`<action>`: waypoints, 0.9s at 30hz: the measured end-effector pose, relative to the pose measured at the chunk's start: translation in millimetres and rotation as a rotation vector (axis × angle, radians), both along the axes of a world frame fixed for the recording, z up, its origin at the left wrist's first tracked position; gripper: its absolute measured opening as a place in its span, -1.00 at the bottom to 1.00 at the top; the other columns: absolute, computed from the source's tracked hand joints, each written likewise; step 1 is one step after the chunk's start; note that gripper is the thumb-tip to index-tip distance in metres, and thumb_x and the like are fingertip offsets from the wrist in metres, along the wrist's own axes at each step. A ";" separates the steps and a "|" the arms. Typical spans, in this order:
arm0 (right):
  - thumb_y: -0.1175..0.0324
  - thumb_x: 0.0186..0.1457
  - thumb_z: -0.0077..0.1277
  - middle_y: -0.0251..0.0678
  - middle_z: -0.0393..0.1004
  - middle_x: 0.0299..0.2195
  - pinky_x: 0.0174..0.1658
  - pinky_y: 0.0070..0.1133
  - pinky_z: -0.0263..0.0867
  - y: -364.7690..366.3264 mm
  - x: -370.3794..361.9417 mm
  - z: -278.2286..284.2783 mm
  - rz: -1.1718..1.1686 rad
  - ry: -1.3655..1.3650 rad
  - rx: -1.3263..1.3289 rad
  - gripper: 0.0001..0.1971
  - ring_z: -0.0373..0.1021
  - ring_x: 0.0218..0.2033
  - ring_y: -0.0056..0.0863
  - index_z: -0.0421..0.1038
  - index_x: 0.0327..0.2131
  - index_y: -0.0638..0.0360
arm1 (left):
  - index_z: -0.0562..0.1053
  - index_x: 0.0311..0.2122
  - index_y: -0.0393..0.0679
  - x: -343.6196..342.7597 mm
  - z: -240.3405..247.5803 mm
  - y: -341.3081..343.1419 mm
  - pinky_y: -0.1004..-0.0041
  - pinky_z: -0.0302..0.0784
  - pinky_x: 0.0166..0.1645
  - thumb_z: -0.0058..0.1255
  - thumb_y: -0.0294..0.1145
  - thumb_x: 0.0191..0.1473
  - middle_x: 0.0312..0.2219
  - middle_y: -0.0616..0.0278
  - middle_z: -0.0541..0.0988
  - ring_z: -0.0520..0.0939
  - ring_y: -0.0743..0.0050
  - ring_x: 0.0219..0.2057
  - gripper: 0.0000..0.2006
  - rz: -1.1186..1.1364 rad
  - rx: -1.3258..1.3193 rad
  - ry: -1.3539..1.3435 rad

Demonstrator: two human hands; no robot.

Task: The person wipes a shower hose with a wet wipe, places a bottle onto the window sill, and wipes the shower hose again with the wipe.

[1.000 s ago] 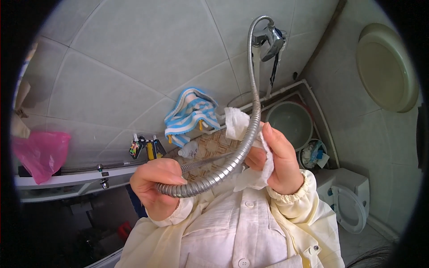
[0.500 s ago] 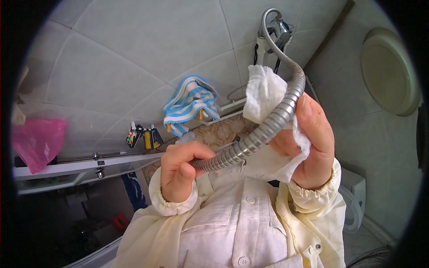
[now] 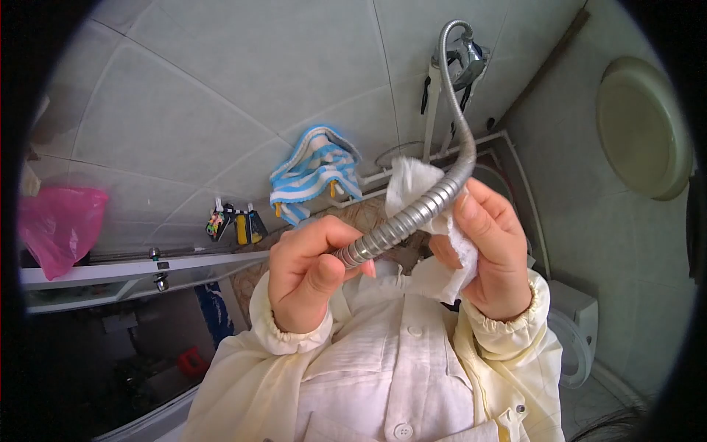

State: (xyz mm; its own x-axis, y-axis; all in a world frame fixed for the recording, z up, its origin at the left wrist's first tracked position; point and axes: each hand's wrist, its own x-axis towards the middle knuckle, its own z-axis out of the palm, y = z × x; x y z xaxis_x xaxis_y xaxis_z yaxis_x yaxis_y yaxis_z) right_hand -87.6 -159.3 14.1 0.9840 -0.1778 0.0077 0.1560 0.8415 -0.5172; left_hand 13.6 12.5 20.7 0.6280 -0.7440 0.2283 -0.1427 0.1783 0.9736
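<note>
A ribbed metal shower hose (image 3: 405, 222) stretches across in front of me, rising in a bend to a chrome wall mixer tap (image 3: 469, 62). My left hand (image 3: 305, 269) is closed around its near end, the thumb on the close side. A crumpled white cloth (image 3: 409, 179) lies against the far side of the hose. My right hand (image 3: 501, 247) pinches this cloth beside the hose, with the thumb near the metal. The cloth hides part of the right fingers, and my left hand covers the hose's end.
A blue-and-white striped towel (image 3: 315, 173) hangs on the tiled wall. Further left are small hanging items (image 3: 237, 223) and a pink plastic bag (image 3: 65, 228). An oval greenish basin (image 3: 641, 129) is on the right wall, above a white toilet (image 3: 574, 324). White pipes run low along the wall.
My right hand and the cloth have moved down and left along the hose, nearer my left hand. The hose bends less sharply. My left hand has shifted slightly right and turned a little.
</note>
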 end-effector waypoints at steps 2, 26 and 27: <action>0.26 0.18 -0.15 -0.41 0.38 -0.52 -0.54 -0.76 0.09 2.9 -6.7 -8.6 -0.143 0.210 -0.133 -0.71 0.19 -0.61 -0.75 0.33 -0.18 0.31 | 0.43 -0.42 -0.32 -0.7 1.4 -1.3 0.66 0.14 -0.55 -0.13 0.07 0.11 -0.63 0.39 0.44 0.27 0.75 -0.65 -0.49 0.006 0.012 0.037; 0.35 -0.09 0.07 -0.41 0.40 -0.42 -0.03 -0.45 0.09 4.2 -7.6 -1.1 -0.757 -0.219 -1.624 -0.80 0.29 -0.37 -0.43 0.52 -0.30 0.04 | 0.46 -0.29 -0.36 -0.3 9.1 -8.7 0.57 0.31 -0.58 0.12 -0.45 -0.08 -0.58 0.12 0.55 0.51 0.44 -0.67 -0.76 -0.132 0.090 -0.334; 0.35 -0.09 0.07 -0.41 0.40 -0.42 -0.03 -0.45 0.09 4.7 -5.4 -0.6 -0.756 -0.222 -1.623 -0.80 0.29 -0.37 -0.43 0.52 -0.30 0.04 | 0.47 -0.30 -0.35 0.0 10.9 -9.7 0.53 0.32 -0.58 0.13 -0.45 -0.09 -0.59 0.12 0.55 0.53 0.38 -0.67 -0.77 -0.124 0.073 -0.387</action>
